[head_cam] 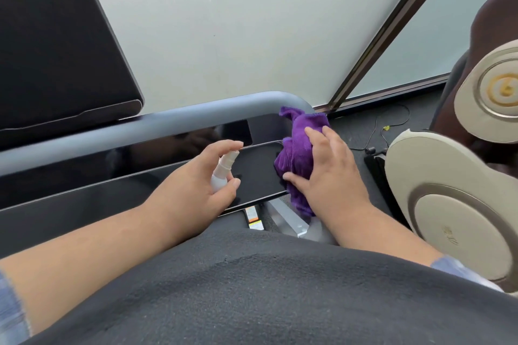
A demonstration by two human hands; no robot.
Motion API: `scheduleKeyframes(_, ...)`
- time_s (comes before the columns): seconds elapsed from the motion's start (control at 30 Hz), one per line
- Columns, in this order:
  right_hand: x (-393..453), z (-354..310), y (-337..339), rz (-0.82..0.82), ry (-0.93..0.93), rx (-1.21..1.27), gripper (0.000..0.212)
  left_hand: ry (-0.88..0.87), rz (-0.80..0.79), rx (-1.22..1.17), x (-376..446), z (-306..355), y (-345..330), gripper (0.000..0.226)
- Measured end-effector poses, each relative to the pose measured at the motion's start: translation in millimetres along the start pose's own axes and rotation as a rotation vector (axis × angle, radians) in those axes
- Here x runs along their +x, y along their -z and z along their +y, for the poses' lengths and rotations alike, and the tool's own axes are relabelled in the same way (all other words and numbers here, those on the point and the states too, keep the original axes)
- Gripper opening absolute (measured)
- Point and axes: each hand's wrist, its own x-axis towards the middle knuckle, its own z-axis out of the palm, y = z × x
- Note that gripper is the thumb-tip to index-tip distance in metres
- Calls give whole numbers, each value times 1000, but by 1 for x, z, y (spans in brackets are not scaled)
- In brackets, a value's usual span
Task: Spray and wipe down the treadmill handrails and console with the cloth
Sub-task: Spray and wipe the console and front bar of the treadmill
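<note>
A small white spray bottle [222, 169] is gripped in the left hand [196, 185], with the fingers curled round it and the index finger laid over the nozzle. A bunched purple cloth [297, 159] is pressed by the right hand [333, 173], fingers spread, against the right end of the glossy black console [140, 173], at 3 o'clock from the bottle. The grey handrail [168, 123] runs at 12 o'clock, and its bend is touched by the cloth.

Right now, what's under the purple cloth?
The purple cloth drapes over the right end of the glossy black console, pressed by the right hand. The console's corner beneath is hidden.
</note>
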Motion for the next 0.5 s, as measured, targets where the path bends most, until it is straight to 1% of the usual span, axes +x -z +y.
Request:
scheduleKeyframes(0.1,47,-13,-5,-9,-1,16,92,17,9,2,-3,-5,4,58)
scheduleKeyframes(0.2,91,-27,-4,-52,90,29,94,25,9,14,-8,-8,5,59)
scheduleKeyframes(0.27,103,-28,-1,-85,134,76,95,32,9,20,-11,-9,6,60)
scheduleKeyframes(0.37,94,-21,3,-90,149,76,96,37,16,2,-14,-9,6,58)
scheduleKeyframes(0.5,38,-8,6,-82,83,24,92,27,14,-17,-14,-8,6,59)
